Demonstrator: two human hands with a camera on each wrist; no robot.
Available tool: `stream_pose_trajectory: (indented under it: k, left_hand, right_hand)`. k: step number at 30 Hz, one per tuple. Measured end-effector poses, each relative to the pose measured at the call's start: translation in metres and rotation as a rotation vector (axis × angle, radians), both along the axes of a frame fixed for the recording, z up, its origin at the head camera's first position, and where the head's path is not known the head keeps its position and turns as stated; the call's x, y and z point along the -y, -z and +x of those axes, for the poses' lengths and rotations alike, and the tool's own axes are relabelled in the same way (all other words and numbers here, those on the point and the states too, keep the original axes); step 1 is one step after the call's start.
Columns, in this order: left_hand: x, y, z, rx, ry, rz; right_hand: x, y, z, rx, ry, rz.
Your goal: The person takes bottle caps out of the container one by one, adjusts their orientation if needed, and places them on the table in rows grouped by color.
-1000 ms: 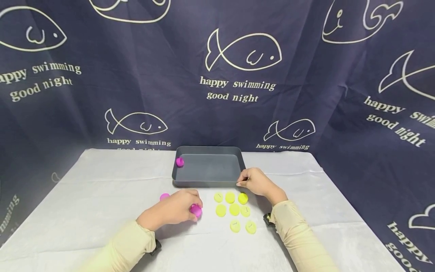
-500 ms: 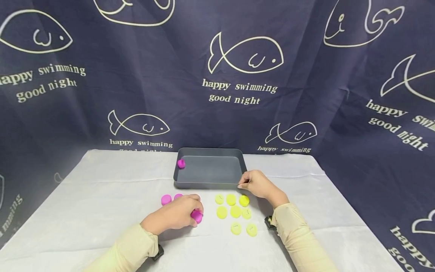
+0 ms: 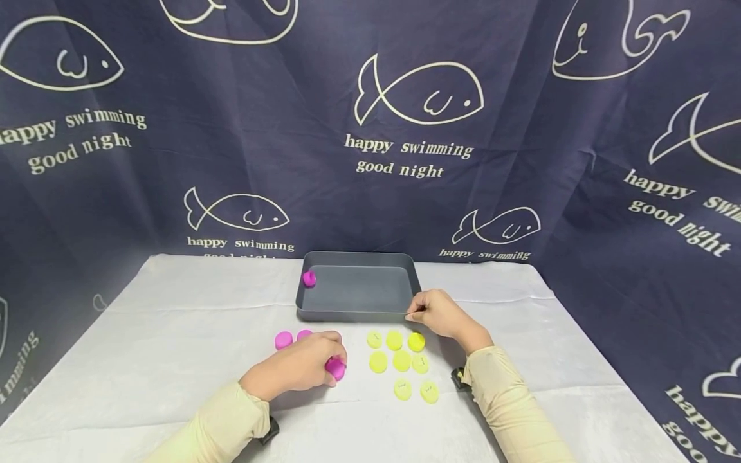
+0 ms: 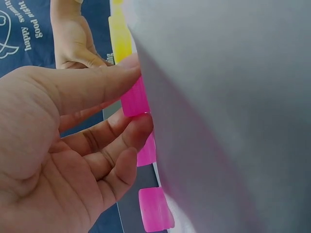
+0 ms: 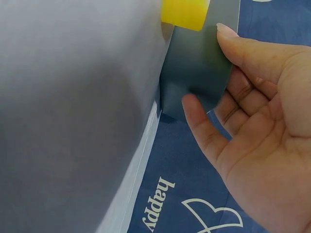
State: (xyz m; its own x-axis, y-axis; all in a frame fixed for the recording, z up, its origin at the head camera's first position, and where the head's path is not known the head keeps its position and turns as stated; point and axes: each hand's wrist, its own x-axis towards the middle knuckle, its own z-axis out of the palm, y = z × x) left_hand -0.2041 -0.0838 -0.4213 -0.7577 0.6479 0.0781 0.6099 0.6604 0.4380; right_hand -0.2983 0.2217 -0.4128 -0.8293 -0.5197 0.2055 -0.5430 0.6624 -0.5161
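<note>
My left hand (image 3: 301, 361) pinches a magenta bottle cap (image 3: 335, 368) between thumb and fingers, at the tabletop. Close up in the left wrist view, the thumb lies on one side of that magenta cap (image 4: 136, 99) and a fingertip on the other. Two more magenta caps (image 3: 283, 340) lie just behind this hand, one partly hidden by it. At the front right corner of a dark grey tray (image 3: 353, 317), my right hand (image 3: 440, 313) grips the rim, thumb outside and fingers curled behind. Another magenta cap (image 3: 309, 278) rests on its side inside the tray, at the left wall.
Several yellow caps (image 3: 402, 361) lie in loose rows between the hands, in front of the tray; some bear small dark marks. A white cloth (image 3: 202, 321) covers the table. Dark blue fabric with fish drawings (image 3: 417, 193) hangs directly behind the tray.
The left hand has shifted slightly toward the front edge with its cap, uncovering part of another magenta cap. The view tilted a little. The right hand stays at the tray corner.
</note>
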Motion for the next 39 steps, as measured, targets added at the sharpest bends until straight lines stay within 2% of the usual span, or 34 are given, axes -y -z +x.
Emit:
stream_pose_trajectory:
  k: [9,15,20,24,29,33,36,39]
  left_hand:
    - [0.000,0.001,0.003,-0.005,-0.002,-0.001]
    - [0.002,-0.004,0.004,-0.035,0.013,0.006]
    - [0.013,-0.018,-0.001,-0.063,0.028,0.036]
    - [0.026,-0.036,-0.007,-0.107,0.001,0.100]
    - [0.041,-0.055,-0.021,-0.203,-0.053,0.196]
    - [0.048,-0.064,-0.040,-0.284,-0.074,0.288]
    - [0.050,-0.066,-0.058,-0.306,-0.093,0.348]
    - [0.050,-0.064,-0.075,-0.269,-0.136,0.398]
  right_hand:
    - [0.000,0.002,0.000,0.004,-0.005,-0.001]
    - [-0.002,0.004,0.002,0.011,-0.003,-0.001]
    - [-0.002,0.004,0.001,0.013,-0.002,-0.009]
    - [-0.001,0.002,0.000,0.009,-0.003,-0.012]
    - [0.000,0.001,-0.002,0.017,0.000,-0.012]
    - [0.000,0.001,-0.001,0.024,0.002,-0.015]
    - [0.000,0.000,-0.001,0.027,0.002,-0.018]
    - [0.001,0.001,-0.001,0.029,-0.001,-0.018]
